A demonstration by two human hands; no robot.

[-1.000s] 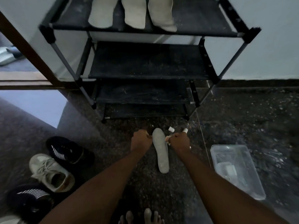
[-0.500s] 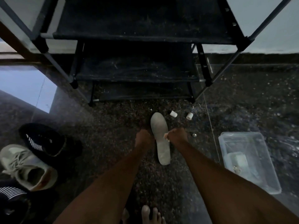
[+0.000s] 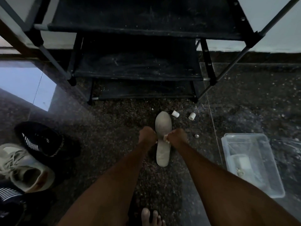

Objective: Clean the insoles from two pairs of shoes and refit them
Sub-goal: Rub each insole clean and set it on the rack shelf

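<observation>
Head view: the insole [image 3: 162, 144] lies flat on the floor just in front of the shoe rack [image 3: 138, 75], toe end towards it. My left hand [image 3: 147, 135] is curled at the insole's left edge and appears to grip it steady. My right hand [image 3: 177, 137] pinches a small white wad [image 3: 166, 137] against the insole's middle. Assessment: cleaning step in hand, refitting not begun. A black shoe [image 3: 44, 139] and a grey shoe [image 3: 24, 167] wait left of the rack. The next move calls for firm wiping strokes while the left hand anchors the insole.

Striped shoe [image 3: 9, 195] — half off-frame.
</observation>
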